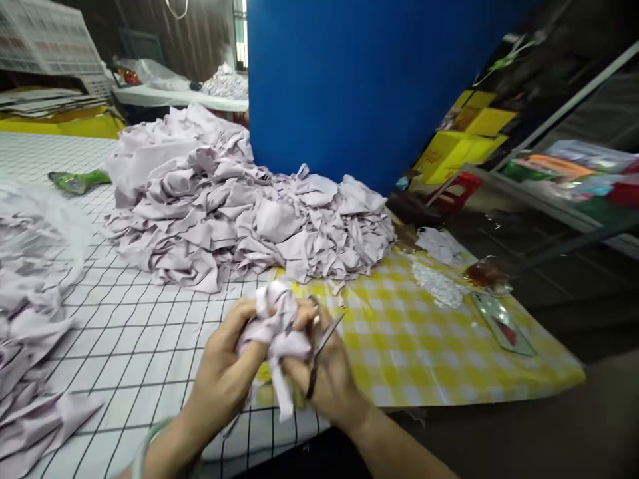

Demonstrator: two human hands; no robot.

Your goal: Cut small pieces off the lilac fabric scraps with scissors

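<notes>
My left hand (227, 366) is closed around one side of a bunched, pale lilac fabric piece (291, 342). My right hand (332, 372) grips the other side, with its fingers pressed into the folds. In that same hand sits a pair of small dark scissors (319, 352), a blade pointing up and to the right, away from the cloth. A narrow strip of the fabric hangs down between the hands. Just beyond them lies a large heap of the same lilac fabric (239, 213). Some of the fingers are blurred or hidden by the cloth.
More lilac fabric (30, 372) lies at the left by a clear plastic bag (64, 219). A green packet (80, 181) is farther back. On the yellow checked cloth (399, 359) rest white scraps (439, 283) and a phone-like flat object (502, 326). A blue panel (339, 86) stands behind the heap.
</notes>
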